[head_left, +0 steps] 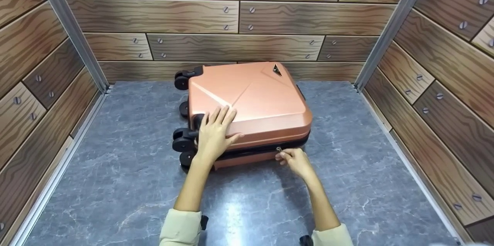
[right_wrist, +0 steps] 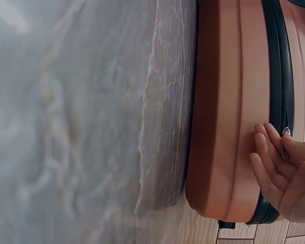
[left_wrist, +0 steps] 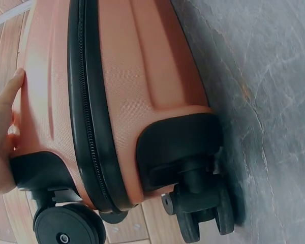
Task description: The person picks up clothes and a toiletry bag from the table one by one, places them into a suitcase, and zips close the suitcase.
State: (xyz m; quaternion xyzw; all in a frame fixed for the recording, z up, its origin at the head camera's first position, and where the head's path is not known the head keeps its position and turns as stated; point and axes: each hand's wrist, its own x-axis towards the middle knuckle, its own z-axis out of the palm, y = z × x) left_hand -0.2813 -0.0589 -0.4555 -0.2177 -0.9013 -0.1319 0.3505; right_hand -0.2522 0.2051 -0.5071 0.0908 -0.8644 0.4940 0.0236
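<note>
A rose-gold hard-shell suitcase lies flat on the floor, its black wheels pointing left. Across its near-left top edge rests my left hand, fingers extended over the shell. In the left wrist view the black-edged zipper runs closed along the side. My right hand pinches a metal zipper pull on the near side, toward the right corner. The right wrist view shows the pull between thumb and fingers, against the black zipper band.
Grey marble-patterned flooring surrounds the suitcase. Wood-plank-patterned panels stand behind it and on both sides, joined by metal corner posts. The suitcase's far side lies near the back panel.
</note>
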